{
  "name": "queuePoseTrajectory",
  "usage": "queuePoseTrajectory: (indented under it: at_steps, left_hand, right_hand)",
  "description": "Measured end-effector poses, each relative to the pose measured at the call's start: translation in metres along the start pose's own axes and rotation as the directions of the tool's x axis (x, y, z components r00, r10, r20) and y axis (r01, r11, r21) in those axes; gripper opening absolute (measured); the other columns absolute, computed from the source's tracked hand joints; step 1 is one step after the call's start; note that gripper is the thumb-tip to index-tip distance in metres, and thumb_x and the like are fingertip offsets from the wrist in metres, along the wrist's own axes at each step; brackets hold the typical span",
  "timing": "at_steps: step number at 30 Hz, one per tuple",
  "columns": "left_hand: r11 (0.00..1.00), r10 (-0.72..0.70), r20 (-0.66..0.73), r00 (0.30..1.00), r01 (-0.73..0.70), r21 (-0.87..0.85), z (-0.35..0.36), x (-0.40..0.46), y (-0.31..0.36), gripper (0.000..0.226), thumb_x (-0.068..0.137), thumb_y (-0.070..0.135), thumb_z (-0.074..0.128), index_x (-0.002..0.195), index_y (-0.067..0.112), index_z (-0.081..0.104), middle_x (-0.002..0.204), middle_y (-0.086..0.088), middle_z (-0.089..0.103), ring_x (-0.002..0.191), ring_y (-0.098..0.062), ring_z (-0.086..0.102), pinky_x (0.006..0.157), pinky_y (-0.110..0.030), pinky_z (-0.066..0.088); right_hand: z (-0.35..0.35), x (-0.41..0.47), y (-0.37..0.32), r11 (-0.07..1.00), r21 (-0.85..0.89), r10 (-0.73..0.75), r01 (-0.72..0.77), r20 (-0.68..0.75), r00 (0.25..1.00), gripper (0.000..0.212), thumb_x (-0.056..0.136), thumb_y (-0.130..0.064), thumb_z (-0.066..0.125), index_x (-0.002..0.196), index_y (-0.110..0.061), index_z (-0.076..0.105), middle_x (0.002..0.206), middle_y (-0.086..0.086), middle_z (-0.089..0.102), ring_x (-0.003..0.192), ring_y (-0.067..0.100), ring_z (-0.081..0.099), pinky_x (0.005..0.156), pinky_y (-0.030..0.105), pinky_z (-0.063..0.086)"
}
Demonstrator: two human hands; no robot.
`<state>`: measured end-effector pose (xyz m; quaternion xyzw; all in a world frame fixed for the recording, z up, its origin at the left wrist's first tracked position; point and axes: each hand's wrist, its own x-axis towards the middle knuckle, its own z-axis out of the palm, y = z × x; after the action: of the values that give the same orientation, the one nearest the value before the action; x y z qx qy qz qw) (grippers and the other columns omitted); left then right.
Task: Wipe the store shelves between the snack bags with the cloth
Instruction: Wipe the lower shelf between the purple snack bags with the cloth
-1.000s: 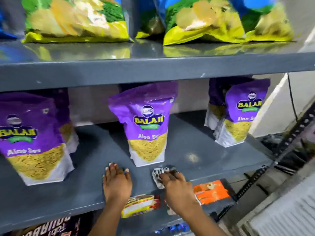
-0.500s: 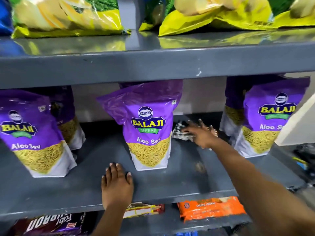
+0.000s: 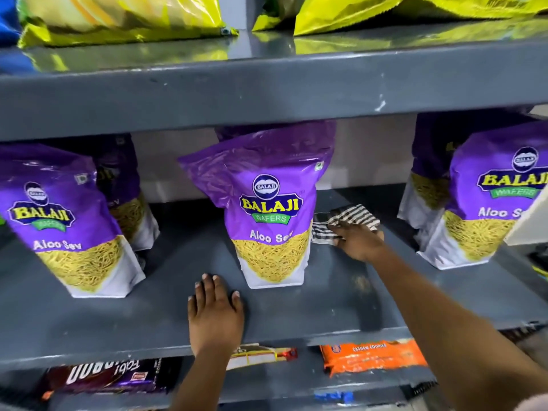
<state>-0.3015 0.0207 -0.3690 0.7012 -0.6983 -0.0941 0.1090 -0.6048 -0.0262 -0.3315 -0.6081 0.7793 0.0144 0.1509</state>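
Observation:
A grey metal shelf (image 3: 341,295) carries purple Balaji Aloo Sev bags: one at the left (image 3: 63,226), one in the middle (image 3: 267,209), one at the right (image 3: 492,203). My right hand (image 3: 357,240) presses a black-and-white striped cloth (image 3: 348,219) flat on the shelf, deep in the gap between the middle and right bags, right beside the middle bag. My left hand (image 3: 215,312) lies flat with fingers spread on the shelf's front part, just left of the middle bag's base.
More purple bags stand behind the left and right ones. The shelf above (image 3: 267,93) holds yellow-green snack bags (image 3: 124,19). Below lie a dark biscuit pack (image 3: 103,376), a small red-yellow pack (image 3: 261,355) and an orange cookie pack (image 3: 373,355).
My right hand has carried the cloth from the shelf's front edge to the back of the gap, then slightly forward and toward the middle bag. The left hand has stayed in place.

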Motion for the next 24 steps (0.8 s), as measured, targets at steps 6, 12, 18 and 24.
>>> queuePoseTrajectory:
  at_steps: [6, 12, 18, 24]
  left_hand:
    - [1.000, 0.009, 0.045, 0.999, -0.008, -0.008, -0.007, -0.002, 0.002, 0.057, 0.099, 0.036, 0.021, 0.147, 0.007, 0.009, 0.159, -0.012, 0.007, 0.146, -0.027, 0.007, 0.120, -0.040, 0.008]
    - [1.000, 0.017, 0.043, 0.999, -0.017, -0.004, -0.009, -0.003, 0.002, 0.058, 0.099, 0.035, 0.021, 0.146, 0.005, 0.010, 0.158, -0.014, 0.010, 0.146, -0.028, 0.008, 0.120, -0.041, 0.008]
    - [1.000, 0.017, 0.031, 0.999, -0.017, -0.018, -0.006, -0.003, 0.002, 0.057, 0.098, 0.035, 0.022, 0.146, 0.005, 0.012, 0.158, -0.014, 0.011, 0.146, -0.029, 0.008, 0.120, -0.041, 0.008]
    - [1.000, 0.021, 0.026, 0.999, -0.021, -0.009, -0.008, -0.003, 0.002, 0.057, 0.099, 0.034, 0.022, 0.147, 0.005, 0.012, 0.158, -0.014, 0.010, 0.146, -0.028, 0.008, 0.120, -0.041, 0.008]
  right_hand:
    - [0.022, -0.068, 0.006, 0.989, 0.145, 0.011, 0.004, -0.100, 0.995, 0.040, 0.092, -0.034, 0.042, 0.129, -0.048, 0.040, 0.151, -0.015, 0.030, 0.138, 0.016, 0.027, 0.112, 0.049, 0.024]
    - [0.039, -0.135, 0.018, 0.996, 0.058, 0.073, -0.061, -0.236, 0.969, 0.036, 0.086, -0.029, 0.051, 0.115, -0.051, 0.054, 0.138, -0.021, 0.049, 0.127, 0.011, 0.045, 0.100, 0.036, 0.033]
    - [-0.012, -0.104, 0.018, 0.923, 0.370, -0.051, 0.101, -0.143, 0.988, 0.034, 0.088, -0.007, 0.054, 0.117, -0.022, 0.061, 0.138, 0.003, 0.052, 0.128, 0.022, 0.046, 0.108, 0.035, 0.034]
    - [-0.018, -0.086, -0.012, 0.722, 0.688, 0.139, -0.071, -0.044, 0.989, 0.037, 0.080, 0.006, 0.046, 0.089, -0.021, 0.071, 0.115, 0.007, 0.063, 0.103, 0.024, 0.058, 0.076, 0.026, 0.047]
